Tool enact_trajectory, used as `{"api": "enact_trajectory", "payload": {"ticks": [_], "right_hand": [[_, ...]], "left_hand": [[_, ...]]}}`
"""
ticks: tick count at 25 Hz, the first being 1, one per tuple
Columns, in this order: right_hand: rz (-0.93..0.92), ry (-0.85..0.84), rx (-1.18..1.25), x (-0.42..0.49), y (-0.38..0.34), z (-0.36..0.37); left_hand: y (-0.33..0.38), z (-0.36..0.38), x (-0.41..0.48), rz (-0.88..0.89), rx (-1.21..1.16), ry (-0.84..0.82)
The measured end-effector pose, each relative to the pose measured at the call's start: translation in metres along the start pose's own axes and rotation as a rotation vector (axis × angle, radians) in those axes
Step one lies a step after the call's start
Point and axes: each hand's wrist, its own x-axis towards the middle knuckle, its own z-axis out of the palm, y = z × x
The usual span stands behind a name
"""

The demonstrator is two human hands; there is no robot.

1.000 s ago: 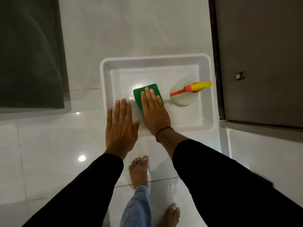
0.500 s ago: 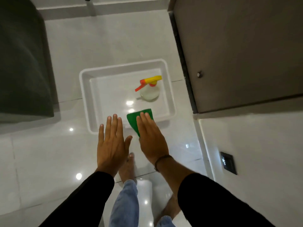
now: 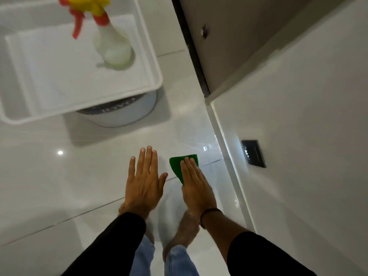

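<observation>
**A:** Where is the green pad [image 3: 180, 166] just now?

**B:** Under the right grip [image 3: 196, 184], held up above the floor [image 3: 79, 176]; the four fingers lie straight and flat along its top; its far end sticks out ahead of the fingertips and a little to the left; the thumb is hidden beneath, so I cannot tell whether it pinches from below.

**A:** And its long axis?

**B:** Roughly in line with the fingers, pointing forward, away from the person; whichever way the palm turns, the pad's face turns with it.

**A:** The left grip [image 3: 144, 183]?

**B:** Empty; fingers straight, palm down, just beside the right one; a narrow gap shows between its thumb and the pad's edge.

**A:** What lies on which side?

**B:** The white wall [image 3: 298, 116] with its dark switch plate [image 3: 253, 153] stands to the right, on the pad's side; the white tray [image 3: 157, 80] carrying the spray bottle [image 3: 112, 46] sits ahead and to the left, well apart, perched on a round white tub [image 3: 123, 114].

**A:** So which one goes where?

**B:** My guess: if the wall is to be wiped, the right grip is nearer and need only swing right with the palm rolled toward it; if the bottle is wanted, the left grip is free and lies on that side; it would have to reach well forward.
</observation>
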Motion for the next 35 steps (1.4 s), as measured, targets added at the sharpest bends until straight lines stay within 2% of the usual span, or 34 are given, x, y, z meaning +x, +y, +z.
{"api": "enact_trajectory", "payload": {"ticks": [5,9,12,15,17,21,28,35], "right_hand": [[-0.009,0.059,-0.056,0.065,0.092,0.069],[-0.056,0.132,-0.144,0.129,0.141,0.096],[-0.061,0.196,-0.186,0.17,0.167,0.108],[-0.051,0.146,-0.236,0.185,0.182,0.12],[-0.061,0.172,-0.225,0.182,0.185,0.129],[-0.111,0.316,-0.241,0.197,0.186,0.136],[-0.092,0.292,-0.273,0.217,0.202,0.131],[0.016,0.338,-0.251,0.239,0.215,0.116]], "left_hand": [[0.017,0.093,0.074,0.04,0.034,0.039],[0.034,0.145,0.13,0.028,0.012,0.1],[0.037,0.182,0.166,0.047,0.022,0.138],[0.035,0.215,0.183,0.018,0.016,0.156],[0.032,0.235,0.188,0.005,0.011,0.201],[0.024,0.255,0.193,0.029,-0.003,0.327],[0.019,0.265,0.195,0.056,-0.032,0.389],[0.014,0.27,0.197,0.075,-0.031,0.386]]}}
